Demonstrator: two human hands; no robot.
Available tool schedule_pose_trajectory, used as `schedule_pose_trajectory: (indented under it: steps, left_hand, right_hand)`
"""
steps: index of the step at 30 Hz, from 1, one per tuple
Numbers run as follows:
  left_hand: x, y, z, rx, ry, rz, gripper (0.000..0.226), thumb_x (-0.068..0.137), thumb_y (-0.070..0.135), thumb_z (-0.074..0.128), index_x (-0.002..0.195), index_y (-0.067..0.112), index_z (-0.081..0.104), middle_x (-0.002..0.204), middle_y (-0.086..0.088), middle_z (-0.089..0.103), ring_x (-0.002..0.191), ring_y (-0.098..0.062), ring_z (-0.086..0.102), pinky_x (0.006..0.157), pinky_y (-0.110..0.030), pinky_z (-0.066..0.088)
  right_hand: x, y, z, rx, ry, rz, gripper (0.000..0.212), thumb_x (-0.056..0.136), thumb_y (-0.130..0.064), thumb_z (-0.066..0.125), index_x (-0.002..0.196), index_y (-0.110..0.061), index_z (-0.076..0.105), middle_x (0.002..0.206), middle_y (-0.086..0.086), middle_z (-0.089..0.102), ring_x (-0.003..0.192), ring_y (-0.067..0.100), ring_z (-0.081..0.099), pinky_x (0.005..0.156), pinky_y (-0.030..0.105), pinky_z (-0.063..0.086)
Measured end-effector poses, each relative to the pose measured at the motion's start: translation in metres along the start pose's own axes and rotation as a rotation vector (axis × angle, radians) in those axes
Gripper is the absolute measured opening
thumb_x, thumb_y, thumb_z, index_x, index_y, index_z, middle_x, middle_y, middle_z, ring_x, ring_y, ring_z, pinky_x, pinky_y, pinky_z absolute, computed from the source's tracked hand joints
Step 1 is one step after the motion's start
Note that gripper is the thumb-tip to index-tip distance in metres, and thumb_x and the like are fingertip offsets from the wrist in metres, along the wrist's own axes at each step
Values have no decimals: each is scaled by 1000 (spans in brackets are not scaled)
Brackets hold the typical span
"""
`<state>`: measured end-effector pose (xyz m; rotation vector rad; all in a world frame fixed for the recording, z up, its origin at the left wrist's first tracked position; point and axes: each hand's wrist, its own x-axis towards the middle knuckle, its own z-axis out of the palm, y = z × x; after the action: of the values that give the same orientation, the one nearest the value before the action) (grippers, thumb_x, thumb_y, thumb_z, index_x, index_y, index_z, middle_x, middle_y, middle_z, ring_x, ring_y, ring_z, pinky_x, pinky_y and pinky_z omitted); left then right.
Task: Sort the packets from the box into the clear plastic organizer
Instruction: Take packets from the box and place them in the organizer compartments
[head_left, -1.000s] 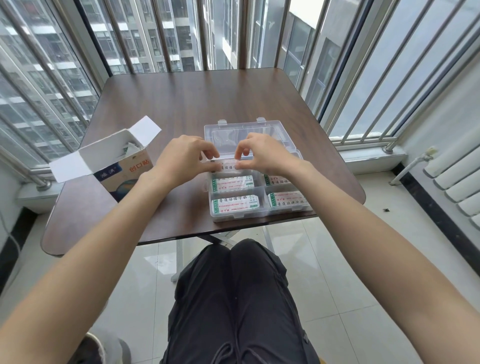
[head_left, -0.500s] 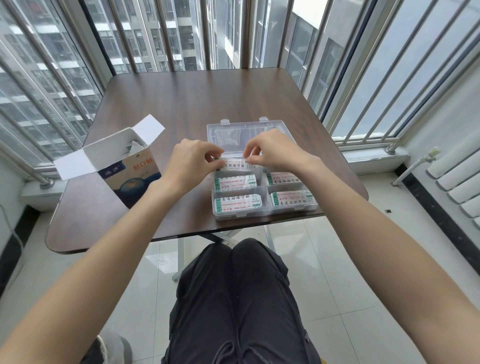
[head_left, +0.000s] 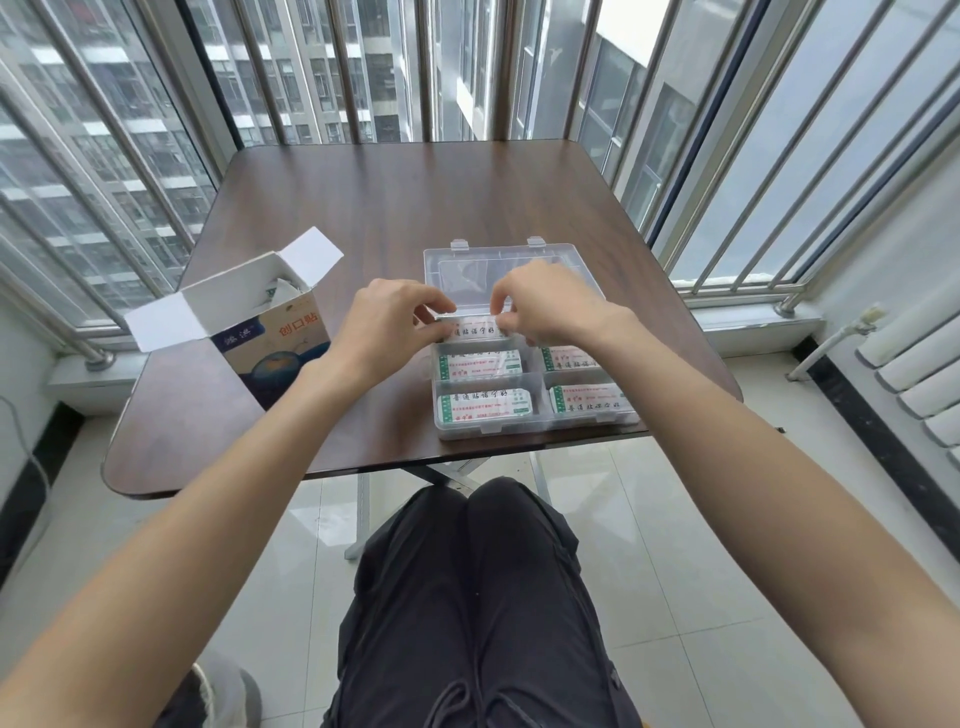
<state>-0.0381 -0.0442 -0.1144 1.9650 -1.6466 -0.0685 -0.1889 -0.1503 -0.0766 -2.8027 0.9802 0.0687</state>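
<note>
hands (head_left: 470, 317) curled, both pinching one packet (head_left: 475, 329)

— What is the person wearing?
— Black trousers (head_left: 478, 597) with a drawstring at the waist. Both forearms are bare, no sleeves showing.
— Shoes?
— A grey shoe (head_left: 228, 693) with white trim, near left.

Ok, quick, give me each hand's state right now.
Left hand: pinching the left end of a packet over the organizer.
Right hand: pinching the same packet's right end.
</note>
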Motion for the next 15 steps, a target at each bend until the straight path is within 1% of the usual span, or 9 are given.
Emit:
schedule_pose_trajectory:
  steps: [2, 3, 4, 5, 8, 10, 11, 12, 15]
  left_hand:
    - [0, 0, 1, -27, 6, -9, 16, 80, 23, 72, 94, 15, 73, 86, 0, 71, 67, -7, 56, 73, -23, 45]
    - [-1, 1, 2, -37, 12, -10, 16, 80, 23, 73, 94, 15, 73, 86, 0, 71, 67, -6, 56, 73, -24, 46]
    - [-1, 1, 3, -44, 16, -10, 16, 80, 23, 73, 93, 15, 73, 86, 0, 71, 66, -6, 56, 73, -24, 46]
    - [-1, 1, 4, -44, 19, -10, 15, 81, 24, 72, 93, 16, 73, 86, 0, 70, 66, -6, 55, 73, -24, 45]
    - [0, 1, 6, 22, -8, 7, 16, 85, 28, 67, 98, 20, 73, 90, 2, 69, 74, -7, 51, 72, -24, 34]
    - [1, 0, 6, 69, -28, 32, 18, 87, 31, 64, 101, 23, 72, 94, 4, 70, 80, -9, 51, 72, -25, 32]
    - [3, -1, 5, 86, -43, 40, 18, 87, 32, 63, 102, 25, 71, 95, 5, 70, 82, -11, 52, 71, -26, 33]
    - [4, -2, 5, 100, -61, 44, 18, 87, 32, 63, 102, 26, 71, 96, 6, 71, 84, -12, 53, 71, -26, 34]
    - [7, -5, 3, 126, -88, 46, 17, 88, 32, 61, 101, 28, 71, 95, 7, 70, 84, -14, 50, 71, -27, 38]
  right_hand:
    - [-1, 2, -1, 144, -22, 26, 22, 93, -12, 53, 112, -11, 64, 73, 3, 70, 66, 13, 68, 72, 28, 53]
    - [-1, 4, -1, 194, -30, 42, 24, 93, -9, 52, 115, -10, 62, 70, 4, 70, 62, 12, 68, 66, 26, 54]
    - [-2, 5, -1, 224, -32, 57, 26, 93, -5, 50, 116, -9, 61, 72, 6, 71, 61, 13, 68, 61, 26, 54]
    - [-2, 7, -1, 225, -25, 65, 28, 92, 0, 49, 116, -9, 62, 76, 9, 72, 60, 14, 69, 61, 27, 55]
    - [-3, 10, -2, 104, -20, 34, 42, 82, 11, 50, 113, -13, 65, 92, 9, 72, 70, 17, 68, 77, 36, 55]
    - [-4, 10, -4, -19, -14, -10, 51, 77, 13, 53, 115, -19, 64, 99, 2, 71, 85, 18, 65, 80, 35, 53]
    - [-4, 9, -5, -63, 1, -30, 52, 77, 12, 53, 115, -21, 64, 101, 0, 71, 93, 19, 63, 80, 34, 52]
    - [-3, 9, -5, -90, 18, -44, 50, 79, 9, 51, 115, -23, 64, 103, -2, 70, 95, 19, 61, 80, 34, 51]
    - [1, 9, -5, -131, 42, -68, 37, 87, -2, 51, 113, -25, 65, 106, -2, 69, 87, 20, 60, 81, 34, 50]
